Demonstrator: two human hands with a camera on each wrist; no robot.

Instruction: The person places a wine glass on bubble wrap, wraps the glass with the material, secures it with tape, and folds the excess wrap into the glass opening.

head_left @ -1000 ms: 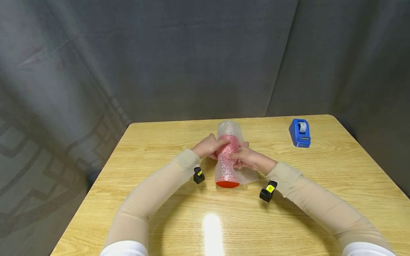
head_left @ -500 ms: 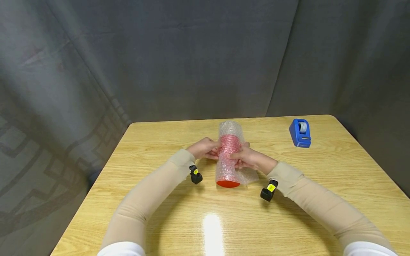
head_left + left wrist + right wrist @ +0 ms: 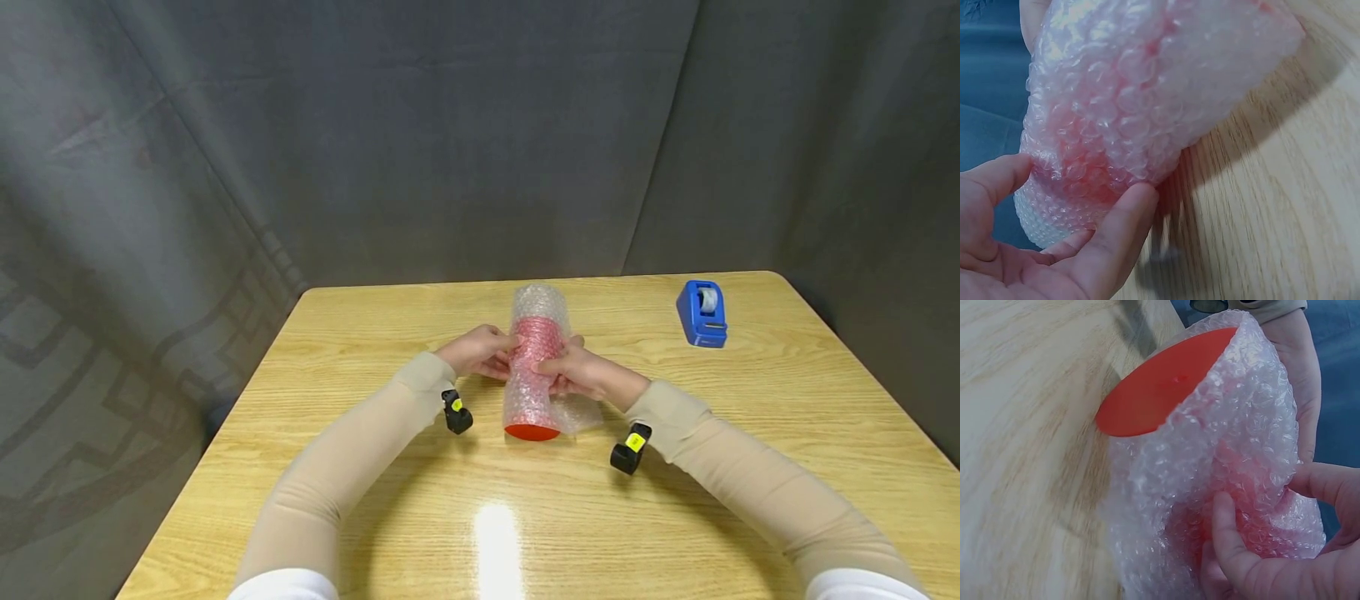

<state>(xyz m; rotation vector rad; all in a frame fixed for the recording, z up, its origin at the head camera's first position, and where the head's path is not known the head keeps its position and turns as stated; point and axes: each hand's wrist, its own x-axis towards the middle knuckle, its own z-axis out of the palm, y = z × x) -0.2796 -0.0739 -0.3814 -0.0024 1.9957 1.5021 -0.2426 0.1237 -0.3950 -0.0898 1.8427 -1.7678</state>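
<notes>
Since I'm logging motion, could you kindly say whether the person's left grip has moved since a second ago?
Yes: in the head view, the left grip has shifted left, farther from the blue tape dispenser.

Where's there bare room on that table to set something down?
The table is bare left of the left hand, between the sleeves nearer the person, and between the right hand and tape dispenser. It's crowded at the wrapped red object, both hands on it.

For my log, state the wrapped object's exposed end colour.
The exposed end is red, clearest in the right wrist view.
</notes>
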